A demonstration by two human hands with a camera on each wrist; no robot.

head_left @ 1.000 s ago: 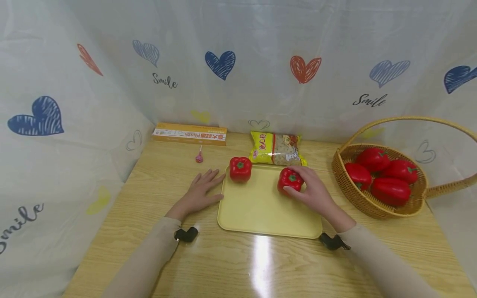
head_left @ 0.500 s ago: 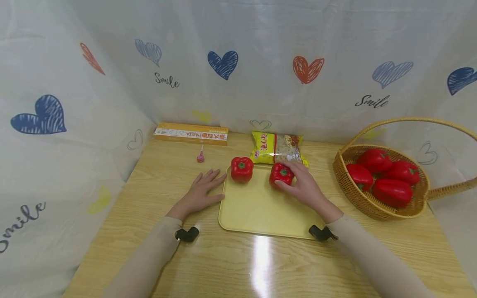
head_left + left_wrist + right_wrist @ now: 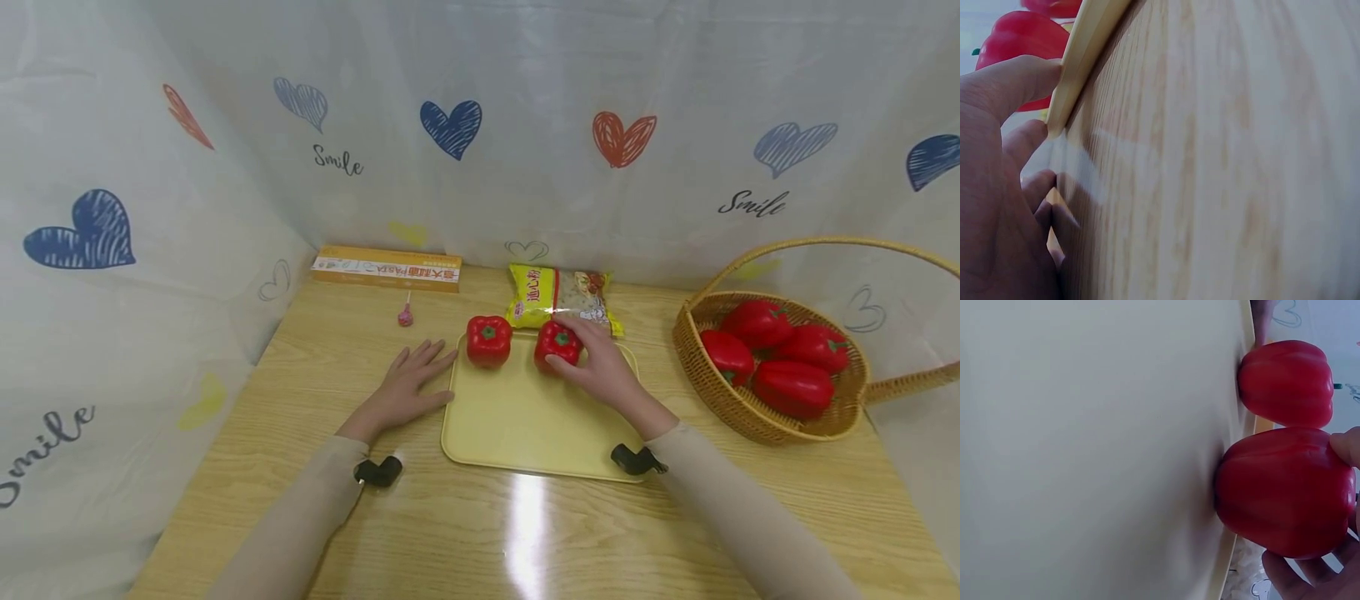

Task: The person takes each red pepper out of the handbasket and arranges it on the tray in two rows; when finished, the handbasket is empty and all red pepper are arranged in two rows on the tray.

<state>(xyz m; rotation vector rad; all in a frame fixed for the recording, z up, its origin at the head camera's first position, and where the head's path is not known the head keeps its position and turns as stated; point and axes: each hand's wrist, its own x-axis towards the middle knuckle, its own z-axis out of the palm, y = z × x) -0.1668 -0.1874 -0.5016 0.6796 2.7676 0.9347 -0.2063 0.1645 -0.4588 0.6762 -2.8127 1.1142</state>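
Right hand [image 3: 600, 367]: thumb and fingers pinch the glossy red, blocky bell pepper with a green stem [image 3: 557, 347] around its upper sides.
Held pepper: near the back edge of the pale yellow rectangular tray [image 3: 517, 417], roughly upright, its base seeming to meet the surface; whether the hand bears its weight, I cannot tell.
Pepper's feel: probably light and fairly stiff, perhaps artificial given the even shine; the smooth skin could slip, though breakage looks unlikely.
Pepper grip: best taken across opposite shoulders, thumb against fingers, leaving the short stem alone.
Left hand [image 3: 401, 392]: fingers spread, palm toward the table, thumb and index touching the tray's left rim.
Second red pepper [image 3: 488, 342]: upright at the tray's back left corner, near the held one but apart from it.
Back of table: orange-and-white pasta box [image 3: 386, 268], pink lollipop [image 3: 406, 316], yellow plastic pasta bag [image 3: 555, 298].
Wicker basket with arched handle [image 3: 697, 375]: at the far right, holding red peppers [image 3: 793, 389].
Peppers counted: two on the tray, four visible in the basket, six altogether.
Others counted: one each of tray, basket, box, lollipop and bag.
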